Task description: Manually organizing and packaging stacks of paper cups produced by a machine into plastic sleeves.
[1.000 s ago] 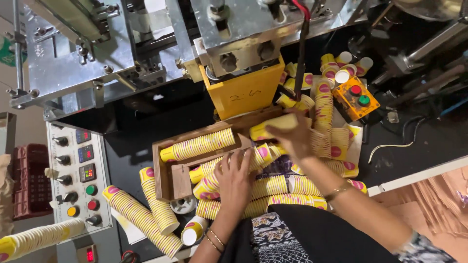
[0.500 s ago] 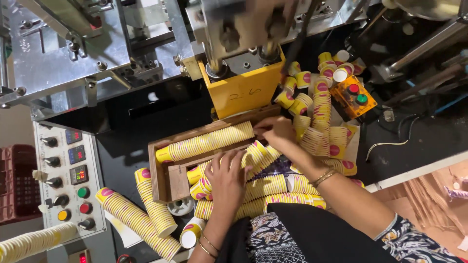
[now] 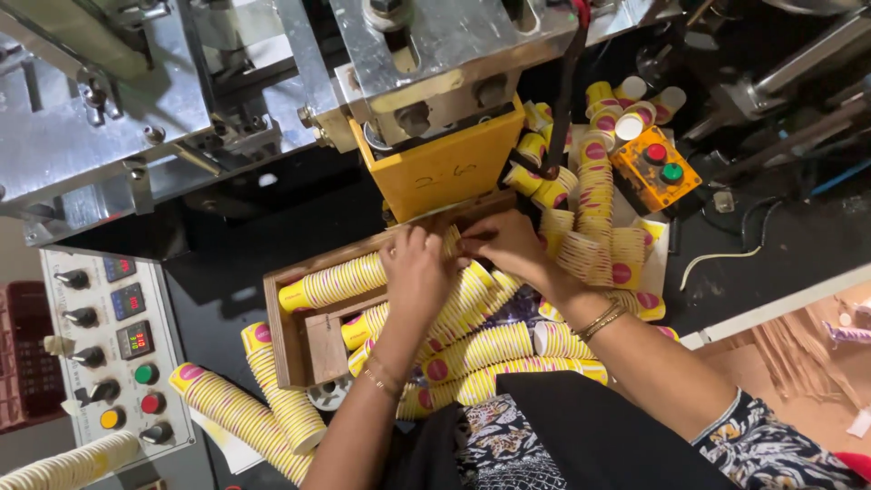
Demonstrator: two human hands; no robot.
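Observation:
My left hand and my right hand meet at the top of a wooden tray, just under a yellow chute of the machine. Both hands close around the end of a stack of yellow paper cups with pink dots that lies along the tray's back wall. More nested cup stacks lie below my hands, over my lap. The fingertips are partly hidden by each other.
A grey control panel with knobs, displays and coloured buttons stands at left. Cup stacks lie beside it. Loose cups pile at right near an orange button box. A black cable hangs down.
My left hand has moved up from the cup stacks in my lap to the tray's top edge. My right hand slid left to join it on the cups.

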